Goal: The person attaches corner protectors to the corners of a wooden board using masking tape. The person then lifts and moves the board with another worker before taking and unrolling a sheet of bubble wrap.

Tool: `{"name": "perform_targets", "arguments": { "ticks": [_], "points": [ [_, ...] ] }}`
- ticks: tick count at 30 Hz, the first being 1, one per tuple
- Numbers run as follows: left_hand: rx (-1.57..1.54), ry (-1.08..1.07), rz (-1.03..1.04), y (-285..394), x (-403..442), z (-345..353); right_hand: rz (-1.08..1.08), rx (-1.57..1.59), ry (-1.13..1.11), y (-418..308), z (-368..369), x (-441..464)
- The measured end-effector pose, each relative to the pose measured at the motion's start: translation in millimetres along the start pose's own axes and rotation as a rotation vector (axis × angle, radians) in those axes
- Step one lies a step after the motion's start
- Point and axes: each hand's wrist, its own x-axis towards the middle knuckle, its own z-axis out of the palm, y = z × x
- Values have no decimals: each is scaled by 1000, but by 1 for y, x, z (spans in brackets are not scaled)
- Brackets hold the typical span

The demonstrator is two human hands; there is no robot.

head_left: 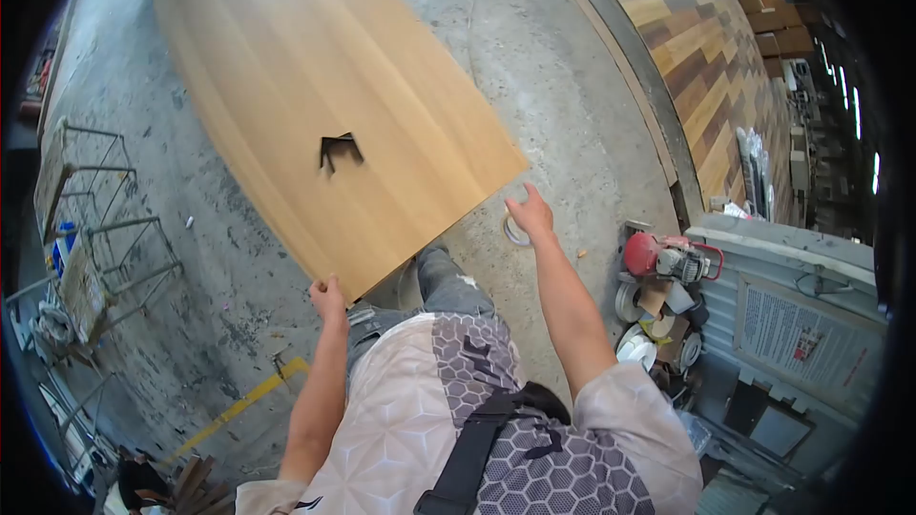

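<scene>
A long light-brown wooden panel [334,67] stretches away from my body, its near edge just in front of my legs. My left hand [328,298] is closed on the panel's near left corner. Beyond the near right corner, my right hand [530,210] is raised, thumb and fingers apart, not touching the panel. A small black angular piece [341,151] rests on the panel's surface. On the floor just below my right hand lies a roll of tape [516,229], partly hidden by the hand.
Metal-framed stands [124,248] are at the left. At the right are a red machine [643,254], several rolls and a grey metal cabinet [801,324]. A patterned wood surface [706,67] lies at the upper right. Yellow tape [239,408] marks the concrete floor.
</scene>
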Motion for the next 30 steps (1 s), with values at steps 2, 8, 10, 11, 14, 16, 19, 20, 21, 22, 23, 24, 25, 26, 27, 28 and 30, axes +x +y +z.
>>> {"name": "perform_targets", "arguments": {
  "ticks": [2,8,10,11,14,16,19,20,21,22,23,24,25,26,27,28,30],
  "points": [
    [-40,150,9,10,-13,19,-9,2,6,2,-6,26],
    [-198,243,-49,15,-13,32,-171,47,-9,4,2,99],
    [-92,293,-32,1,2,34,-152,106,-168,-4,-11,98],
    [-270,263,-51,-2,3,35,-264,103,-49,5,-4,92],
    [-52,398,-109,44,-38,45,-189,44,-100,4,-7,85],
    [97,465,-143,52,-42,51,-193,55,-57,4,-1,82],
    [109,475,-219,55,-44,58,-173,60,-12,11,9,80],
    [91,477,-232,57,-45,57,-153,64,-18,5,5,81],
    [77,480,-248,58,-46,57,-129,59,-44,2,0,83],
    [73,473,-255,57,-46,57,-102,51,-75,1,-3,83],
    [71,467,-261,57,-47,56,-73,44,-108,-1,-5,83],
    [73,461,-269,57,-47,54,-86,56,-68,-3,-7,83],
    [52,466,-258,55,-46,53,-97,65,-32,-4,-7,82],
    [31,469,-249,53,-43,54,-107,72,3,-5,-8,80],
    [11,471,-240,50,-40,54,-104,83,2,-7,-9,78],
    [-9,471,-237,45,-36,54,-95,94,1,-9,-9,77],
    [-41,462,-234,42,-29,57,-77,136,6,-10,-11,71]
  ]
}}
